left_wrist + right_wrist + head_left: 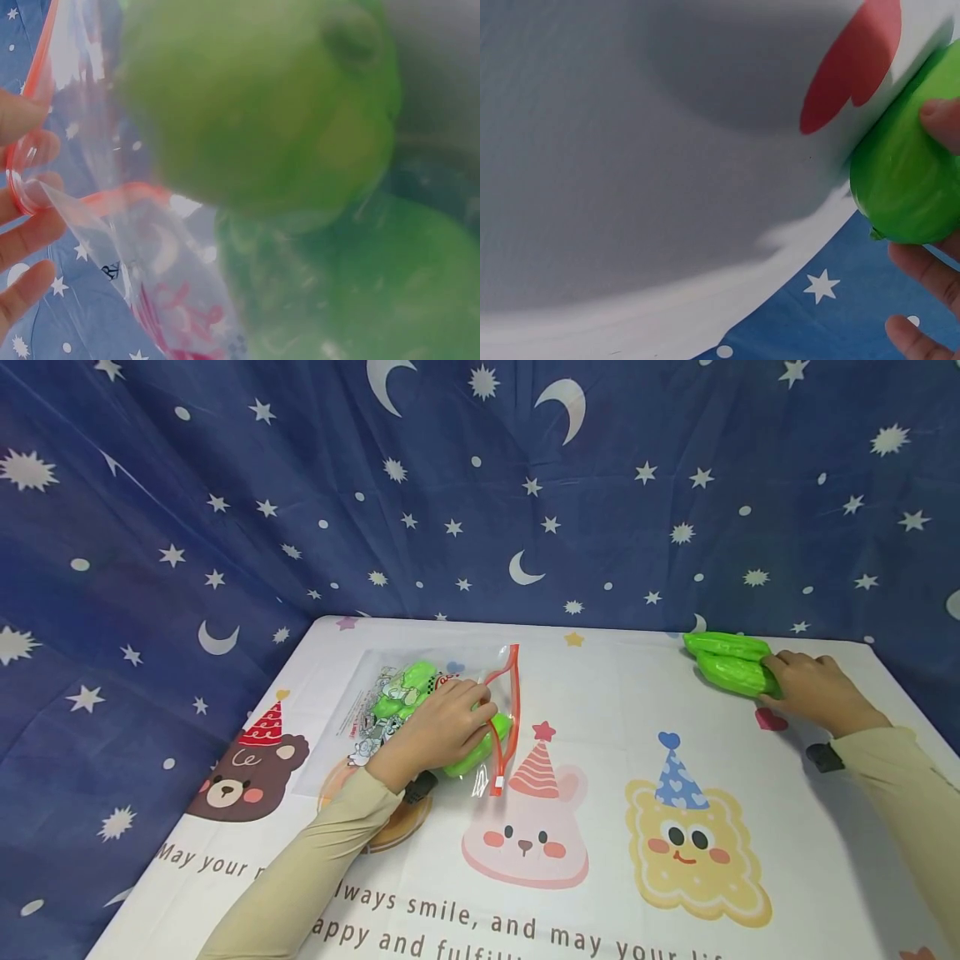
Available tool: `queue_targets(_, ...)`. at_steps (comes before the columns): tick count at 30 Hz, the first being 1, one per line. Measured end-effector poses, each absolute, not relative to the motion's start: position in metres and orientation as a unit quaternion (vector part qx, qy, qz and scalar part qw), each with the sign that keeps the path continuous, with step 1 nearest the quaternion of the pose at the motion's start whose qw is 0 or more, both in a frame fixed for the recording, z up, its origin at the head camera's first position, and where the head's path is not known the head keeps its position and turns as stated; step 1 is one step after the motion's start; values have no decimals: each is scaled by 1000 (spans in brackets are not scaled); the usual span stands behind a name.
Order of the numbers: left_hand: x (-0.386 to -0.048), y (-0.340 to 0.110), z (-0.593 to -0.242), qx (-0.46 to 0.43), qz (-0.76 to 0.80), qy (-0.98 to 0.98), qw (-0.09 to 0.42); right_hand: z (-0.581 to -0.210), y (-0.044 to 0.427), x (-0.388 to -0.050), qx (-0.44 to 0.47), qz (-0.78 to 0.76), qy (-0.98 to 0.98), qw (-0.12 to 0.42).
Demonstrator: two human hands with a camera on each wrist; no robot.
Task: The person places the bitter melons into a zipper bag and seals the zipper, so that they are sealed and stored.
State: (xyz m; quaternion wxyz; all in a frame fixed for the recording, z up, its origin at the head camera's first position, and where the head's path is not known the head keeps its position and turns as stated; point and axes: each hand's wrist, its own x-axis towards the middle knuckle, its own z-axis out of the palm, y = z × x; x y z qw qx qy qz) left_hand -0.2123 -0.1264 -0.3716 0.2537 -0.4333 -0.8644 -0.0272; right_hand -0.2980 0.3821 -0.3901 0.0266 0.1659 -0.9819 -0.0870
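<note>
My left hand (pixel 442 727) pinches the orange-edged opening of a clear printed zip bag (pixel 341 702) on the left half of the table. Several glossy green pieces (pixel 472 758) lie inside the bag, partly hidden by the print and my hand. In the left wrist view, the thumb and fingers hold the orange zip rim (pixel 127 191). At the back right, my right hand (pixel 813 689) grips the near end of a long green vegetable-like piece (pixel 731 673), thumb on top and fingers below. A second, similar green piece (pixel 727 646) lies alongside, just behind it.
The white tablecloth (pixel 600 693) carries printed cartoon animals, a biscuit face and lettering. A blue curtain (pixel 450 485) with moons and stars hangs along the back and left of the table. A white zip slider (pixel 498 782) sits at the bag's near corner.
</note>
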Motion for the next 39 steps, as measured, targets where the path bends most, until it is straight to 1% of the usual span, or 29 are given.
queue_targets(5, -212, -127, -371, -432, -28, -865, 253, -391, 385, -297, 174, -80, -981, 33)
queue_targets(12, -213, -127, -373, -431, -26, -866, 253, -392, 387, -297, 173, -73, -982, 23)
queue_targets(17, -213, -127, -372, -429, -27, -868, 250, -392, 388, -295, 175, -73, -982, 27)
queue_targets(33, -212, -127, -371, -427, -24, -870, 244, -392, 384, -284, 180, -58, -979, 79)
queue_targets(39, -212, -127, -371, -428, -26, -870, 243, -390, 382, -280, 198, -42, -973, 110)
